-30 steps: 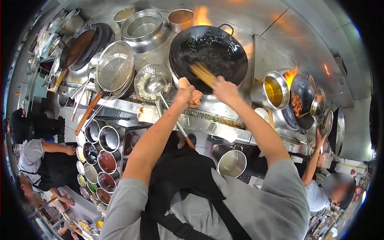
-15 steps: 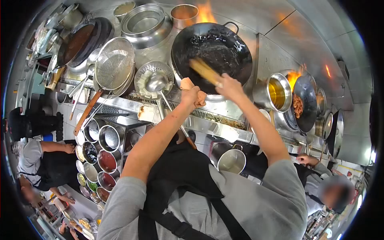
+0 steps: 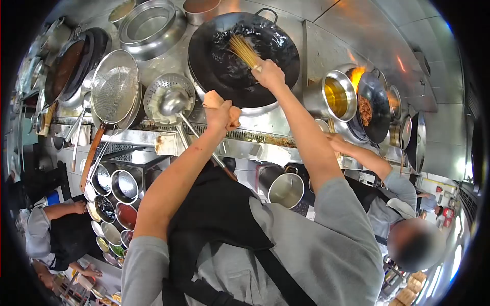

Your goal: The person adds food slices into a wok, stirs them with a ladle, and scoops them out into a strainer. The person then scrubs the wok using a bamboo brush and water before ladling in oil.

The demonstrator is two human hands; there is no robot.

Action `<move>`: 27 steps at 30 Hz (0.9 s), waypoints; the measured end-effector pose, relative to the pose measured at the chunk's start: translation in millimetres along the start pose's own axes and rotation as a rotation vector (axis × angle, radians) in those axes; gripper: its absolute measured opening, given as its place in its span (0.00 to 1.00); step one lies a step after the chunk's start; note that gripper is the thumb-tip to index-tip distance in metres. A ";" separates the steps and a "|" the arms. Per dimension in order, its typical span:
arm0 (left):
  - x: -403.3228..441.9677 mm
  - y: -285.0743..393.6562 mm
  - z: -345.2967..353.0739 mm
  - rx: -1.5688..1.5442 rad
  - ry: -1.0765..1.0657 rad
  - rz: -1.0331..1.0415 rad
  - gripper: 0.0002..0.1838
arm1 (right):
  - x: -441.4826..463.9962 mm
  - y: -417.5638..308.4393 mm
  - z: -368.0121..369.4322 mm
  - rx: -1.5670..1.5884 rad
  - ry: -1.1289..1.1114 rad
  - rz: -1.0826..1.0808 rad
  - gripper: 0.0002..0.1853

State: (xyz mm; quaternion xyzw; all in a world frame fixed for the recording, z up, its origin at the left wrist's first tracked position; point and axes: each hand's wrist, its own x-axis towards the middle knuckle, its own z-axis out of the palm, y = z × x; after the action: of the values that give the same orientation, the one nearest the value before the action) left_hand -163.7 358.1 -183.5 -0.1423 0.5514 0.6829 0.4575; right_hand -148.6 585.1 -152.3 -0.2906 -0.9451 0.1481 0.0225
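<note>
A large black wok (image 3: 224, 71) with dark, wet walls stands on the range. My right hand (image 3: 269, 74) is closed round the near end of a bamboo brush (image 3: 243, 50), whose bristles spread over the wok's inside. My left hand (image 3: 219, 116) grips a folded orange-pink cloth (image 3: 234, 117) at the wok's near left edge. Left of that hand, a perforated strainer (image 3: 153, 104) holds pale pieces, with a metal ladle (image 3: 173, 102) lying on top.
A mesh skimmer (image 3: 116, 86) lies at left above sauce pots (image 3: 125, 216). At right are an oil pot (image 3: 339, 94), flames and a smaller wok (image 3: 378, 109) with meat. A co-worker (image 3: 377, 204) reaches in from the right; another person (image 3: 66, 234) stands at left.
The view has shifted, so the range lies further left. My right hand has brought the brush higher in the wok. Flames behind the wok have dwindled, and the right co-worker has come closer, arm extended.
</note>
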 end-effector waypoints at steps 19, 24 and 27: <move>7.2 -7.0 -3.7 -0.057 -0.016 0.166 0.10 | -19.6 -20.4 34.2 0.045 0.066 -0.131 0.25; 22.8 -17.3 -12.4 -0.052 -0.058 0.193 0.11 | -107.4 6.5 -67.9 -0.178 -0.262 -0.239 0.28; -1.2 -4.4 -1.4 -0.044 -0.021 0.147 0.11 | -106.5 79.1 -129.5 -0.225 -0.321 -0.054 0.25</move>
State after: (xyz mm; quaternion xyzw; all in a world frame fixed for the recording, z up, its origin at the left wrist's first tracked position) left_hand -160.0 356.2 -185.9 -0.1045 0.5404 0.7281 0.4085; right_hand -0.7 622.7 -47.1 -0.2386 -0.9545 0.0854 -0.1573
